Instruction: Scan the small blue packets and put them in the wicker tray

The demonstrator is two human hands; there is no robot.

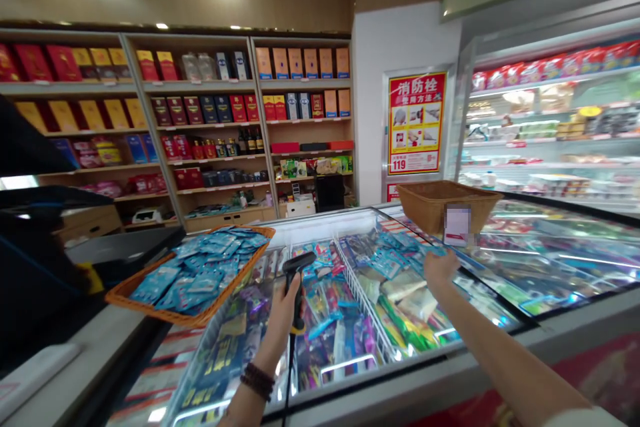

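My left hand [283, 312] grips a black handheld barcode scanner [296, 280], whose cord [290, 373] hangs straight down past the freezer's front edge. My right hand [441, 268] reaches across the open chest freezer [350, 373] and holds a blue sachet [434, 250] at its fingertips. Below it lie several heaps of blue, green and cream packets [395, 280] behind a white wire divider [363, 300]. To my left, an orange woven tray [165, 310] is full of blue sachets and rests at a tilt on the freezer's edge.
A brown wicker basket [440, 207] with a blurred label stands at the freezer's far end. A lit chilled display [550, 133] rises on the right. Wooden shelves [200, 120] of boxed goods and bottles fill the back wall. A dark counter [45, 267] stands at the left.
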